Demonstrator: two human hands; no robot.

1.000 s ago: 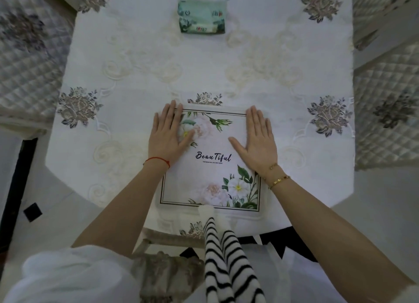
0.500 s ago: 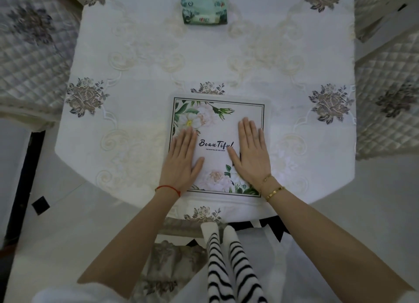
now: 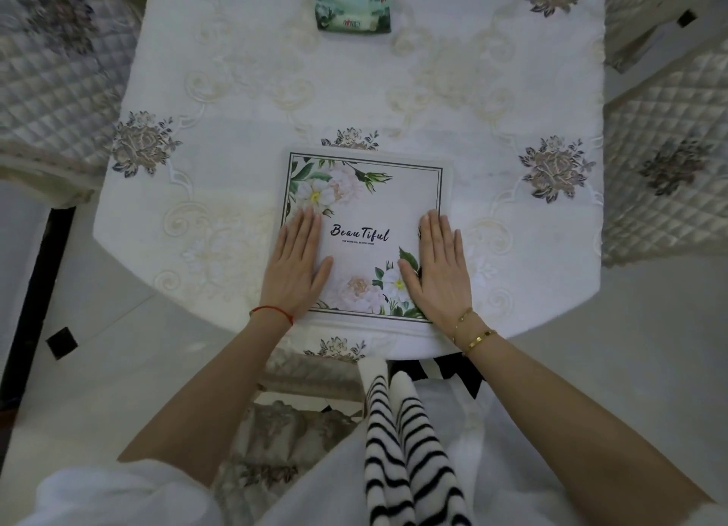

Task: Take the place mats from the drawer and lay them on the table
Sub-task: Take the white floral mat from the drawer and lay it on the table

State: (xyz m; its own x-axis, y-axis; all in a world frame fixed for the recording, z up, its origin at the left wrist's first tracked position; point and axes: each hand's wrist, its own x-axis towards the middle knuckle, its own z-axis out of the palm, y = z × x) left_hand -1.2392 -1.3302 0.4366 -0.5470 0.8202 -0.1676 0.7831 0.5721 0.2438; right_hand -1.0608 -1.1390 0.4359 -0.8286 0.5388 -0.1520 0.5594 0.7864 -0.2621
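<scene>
Place mat: flat on table at 6 o'clock edge. Left hand at its 8 o'clock, right hand at 4 o'clock; both pressing, fingers straight, grasping nothing.

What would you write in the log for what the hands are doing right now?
left hand: flat on place mat | right hand: flat on place mat | place mat: on table

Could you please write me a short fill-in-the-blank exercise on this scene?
1. The place mat bears the printed word ____.
2. Both hands, left hand and right hand, lie ____ on the place mat.
3. The green tissue pack lies at the table's ____ edge.
4. The left wrist wears a ____ string.

Missing: Beautiful; flat; far; red
</scene>
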